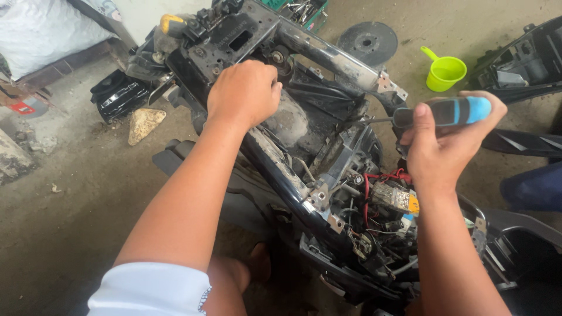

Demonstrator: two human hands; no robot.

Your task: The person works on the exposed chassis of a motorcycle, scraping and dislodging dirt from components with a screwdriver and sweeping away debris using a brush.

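Two bare hands work over one big, dirty black metal and plastic scooter frame (304, 117) with its covers off, and it fills the middle of the view. The left hand (244, 92), at about 11 o'clock, is curled into a fist on a part inside the frame; its fingers fold under, so I cannot tell what they pinch. The right hand (440, 151), at about 3 o'clock, is wrapped tight around the handle of one blue and black screwdriver (449, 112). The thin metal tip points left, toward the frame.

That screwdriver looks light and stiff, and its fat handle is the good place to hold. I think the frame is heavy and hard, with sharp metal tabs and greasy spots that could be slippery. The thick bars look like the safe places to grab. One bunch of red wires (386, 178) at about 5 o'clock looks thin and easy to hurt.

On the floor sit one lime green plastic scoop with a handle (445, 71) at 1 o'clock, one dark round disc (367, 41) at 12 o'clock, and one pale flat stone (144, 123) at 9 o'clock.
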